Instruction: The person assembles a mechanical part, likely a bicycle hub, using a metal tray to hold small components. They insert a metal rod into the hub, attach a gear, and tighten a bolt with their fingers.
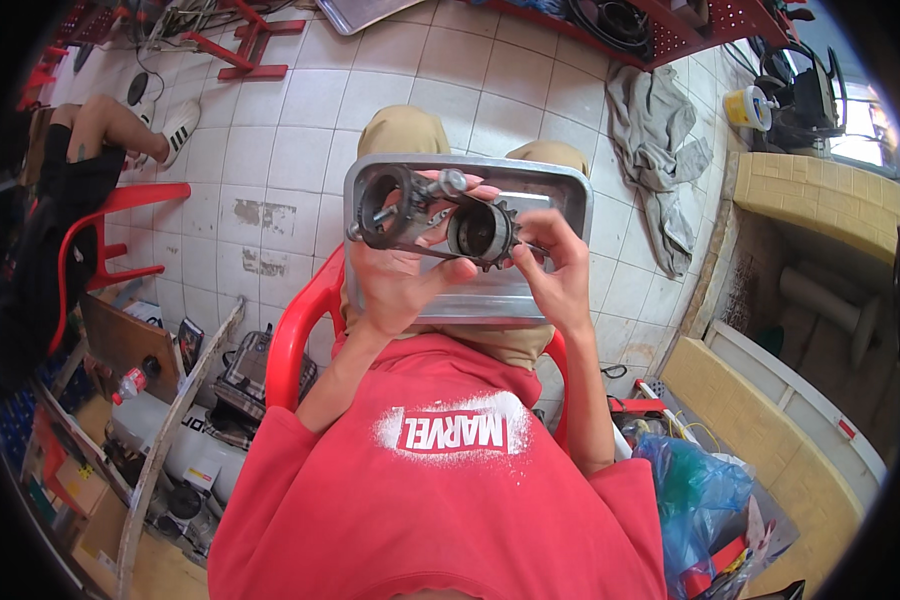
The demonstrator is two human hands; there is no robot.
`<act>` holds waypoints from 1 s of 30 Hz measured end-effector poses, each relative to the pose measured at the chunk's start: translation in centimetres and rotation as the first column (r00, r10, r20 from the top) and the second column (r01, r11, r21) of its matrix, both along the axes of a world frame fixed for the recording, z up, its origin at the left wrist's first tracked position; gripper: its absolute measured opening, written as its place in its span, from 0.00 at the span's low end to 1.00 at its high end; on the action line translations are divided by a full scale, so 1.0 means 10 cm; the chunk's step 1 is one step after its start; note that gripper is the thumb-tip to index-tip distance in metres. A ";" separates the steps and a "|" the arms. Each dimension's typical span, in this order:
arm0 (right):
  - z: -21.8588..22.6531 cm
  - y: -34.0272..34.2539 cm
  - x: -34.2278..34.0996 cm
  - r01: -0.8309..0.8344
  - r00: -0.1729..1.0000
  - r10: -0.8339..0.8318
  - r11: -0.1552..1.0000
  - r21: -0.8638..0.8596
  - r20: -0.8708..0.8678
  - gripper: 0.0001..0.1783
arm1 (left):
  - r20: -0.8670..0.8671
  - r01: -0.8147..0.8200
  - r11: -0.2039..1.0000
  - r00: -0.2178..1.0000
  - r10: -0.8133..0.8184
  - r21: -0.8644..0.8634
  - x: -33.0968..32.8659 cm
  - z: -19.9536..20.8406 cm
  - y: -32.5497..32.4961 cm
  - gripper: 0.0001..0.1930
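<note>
Over a silver metal tray (574, 285) on my lap, I hold a greasy dark metal part with an open round housing (408, 208) at its left end. A toothed metal ring (457, 232) with a hollow middle sits at its right end. My left hand (395, 290) is wrapped round the part from below, its thumb under the ring and its fingertips showing behind. With thumb and fingertips, my right hand (558, 268) pinches the toothed ring's right edge. A rounded metal knob (451, 182) sticks up between the two ends. How the pieces join is partly hidden by my fingers.
I sit on a red plastic chair (295, 325). A grey cloth (655, 150) lies on the tiled floor at the right, near a yellow-white bucket (747, 108). Plastic bags (695, 500) are at lower right. Another person's leg (110, 130) and a red chair (120, 205) are at left.
</note>
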State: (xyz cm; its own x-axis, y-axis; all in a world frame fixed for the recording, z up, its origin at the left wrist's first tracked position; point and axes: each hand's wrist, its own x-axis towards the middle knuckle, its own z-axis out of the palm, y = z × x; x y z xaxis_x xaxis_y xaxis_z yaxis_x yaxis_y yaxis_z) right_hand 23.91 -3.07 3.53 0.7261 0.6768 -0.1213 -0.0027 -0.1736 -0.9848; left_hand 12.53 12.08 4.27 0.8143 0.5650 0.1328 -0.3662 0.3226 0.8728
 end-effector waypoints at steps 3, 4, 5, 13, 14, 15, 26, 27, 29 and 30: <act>0.06 -0.01 0.09 -0.104 0.994 0.108 0.987 -0.119 0.024 0.11 | -0.019 -0.015 0.997 1.000 0.013 -0.077 0.02 -0.06 0.01 0.40; 0.09 0.01 0.11 -0.095 0.992 0.106 0.984 -0.151 0.068 0.11 | -0.022 -0.016 0.996 1.000 0.014 -0.085 0.03 -0.09 0.03 0.40; 0.13 0.05 0.12 -0.081 0.988 0.103 0.980 -0.181 0.114 0.10 | -0.028 -0.016 0.992 1.000 0.012 -0.124 0.05 -0.10 0.03 0.39; 0.22 0.24 0.37 0.054 0.654 0.205 0.948 -0.315 0.728 0.08 | -0.001 -0.100 0.895 0.994 0.110 -0.435 0.17 -0.28 0.07 0.28; 0.24 0.28 0.39 0.041 0.686 0.172 0.961 -0.273 0.707 0.08 | 0.034 -0.067 0.868 0.995 0.096 -0.491 0.20 -0.26 0.13 0.28; 0.28 0.32 0.41 0.029 0.716 0.141 0.973 -0.231 0.683 0.08 | 0.070 -0.033 0.838 0.994 0.084 -0.544 0.22 -0.23 0.20 0.28; 0.57 0.49 0.60 0.146 0.520 0.041 0.980 -0.136 0.853 0.08 | 0.043 -0.192 0.883 0.972 0.232 -0.427 0.48 -0.02 0.19 0.30; 0.59 0.48 0.61 0.127 0.534 0.059 0.981 -0.148 0.844 0.08 | 0.035 -0.229 0.879 0.963 0.267 -0.418 0.48 -0.02 0.17 0.30; 0.60 0.45 0.63 0.125 0.506 0.116 0.971 -0.206 0.855 0.08 | 0.036 -0.196 0.888 0.972 0.231 -0.416 0.46 -0.02 0.18 0.29; 0.60 0.43 0.64 0.144 0.463 0.158 0.957 -0.250 0.872 0.09 | 0.035 -0.180 0.892 0.976 0.213 -0.415 0.46 -0.02 0.18 0.28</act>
State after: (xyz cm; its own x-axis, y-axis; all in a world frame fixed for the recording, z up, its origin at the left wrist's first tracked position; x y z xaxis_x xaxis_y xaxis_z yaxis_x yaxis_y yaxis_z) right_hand 30.28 1.28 9.57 0.5402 0.7333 0.4129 0.8348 -0.4046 -0.3735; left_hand 17.11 13.89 4.04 0.6776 0.7305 -0.0853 -0.5201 0.5580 0.6467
